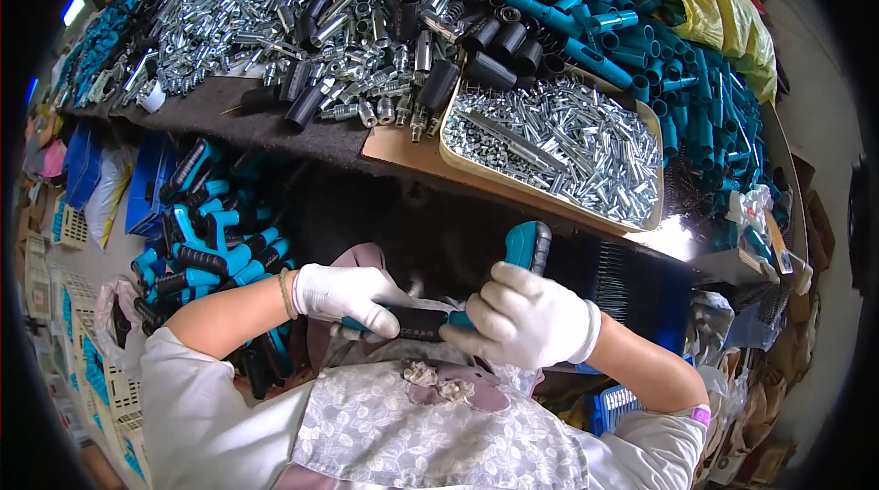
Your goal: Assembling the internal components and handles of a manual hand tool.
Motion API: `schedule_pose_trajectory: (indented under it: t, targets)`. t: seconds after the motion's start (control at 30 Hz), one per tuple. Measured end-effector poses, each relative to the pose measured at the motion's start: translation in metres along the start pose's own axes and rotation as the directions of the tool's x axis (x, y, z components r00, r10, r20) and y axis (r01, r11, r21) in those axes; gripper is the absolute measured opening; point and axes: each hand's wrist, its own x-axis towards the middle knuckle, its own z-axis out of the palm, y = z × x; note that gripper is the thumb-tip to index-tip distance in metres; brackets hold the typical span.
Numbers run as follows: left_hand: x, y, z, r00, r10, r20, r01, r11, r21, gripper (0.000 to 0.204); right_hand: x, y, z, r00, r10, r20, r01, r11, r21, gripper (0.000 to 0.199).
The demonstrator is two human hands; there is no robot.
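One teal-and-black tool (421, 325) sits at the lower centre of the frame, both white-gloved hands closed on it: the left hand (352, 297) grips its left end, the right hand (531, 318) its teal right part, handle jutting upward. Similar tools (220, 247) pile up centre left. Above, the tabletop (220, 137) carries metal fittings (229, 23), teal tubes (595, 59) and a tray (658, 160) of metal pins (586, 137).
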Motion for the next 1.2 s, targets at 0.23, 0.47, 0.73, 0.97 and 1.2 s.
schedule_pose_trajectory:
  t: [0.23, 0.47, 0.73, 0.97, 1.2]
  targets:
    - [-0.010, 0.041, 0.027, 0.905, 0.286, -0.316, 0.122, 0.536, 0.835, 0.057, -0.009, -0.014, 0.014, 0.554, 0.666, 0.500, -0.709, 0.063, 0.702, 0.043]
    - [-0.008, 0.017, 0.014, 0.733, 0.347, -0.585, 0.366, 0.524, 0.769, 0.046, -0.004, -0.013, 0.019, 0.356, 0.930, 0.094, -0.308, 0.022, 0.951, 0.067]
    - [-0.016, 0.010, -0.004, 0.595, 0.504, -0.625, 0.051, 0.753, 0.656, 0.031, 0.009, -0.044, 0.060, 0.045, 0.997, -0.067, -0.221, 0.075, 0.972, 0.050]
    - [-0.003, -0.022, 0.019, 0.460, 0.763, -0.455, 0.024, 0.502, 0.865, 0.031, 0.002, -0.022, 0.058, 0.048, 0.998, 0.038, -0.238, -0.025, 0.971, 0.058]
    - [0.001, -0.050, 0.027, 0.540, 0.775, -0.326, 0.004, 0.386, 0.923, 0.024, 0.005, -0.013, 0.065, 0.108, 0.984, 0.145, -0.196, -0.121, 0.973, 0.051]
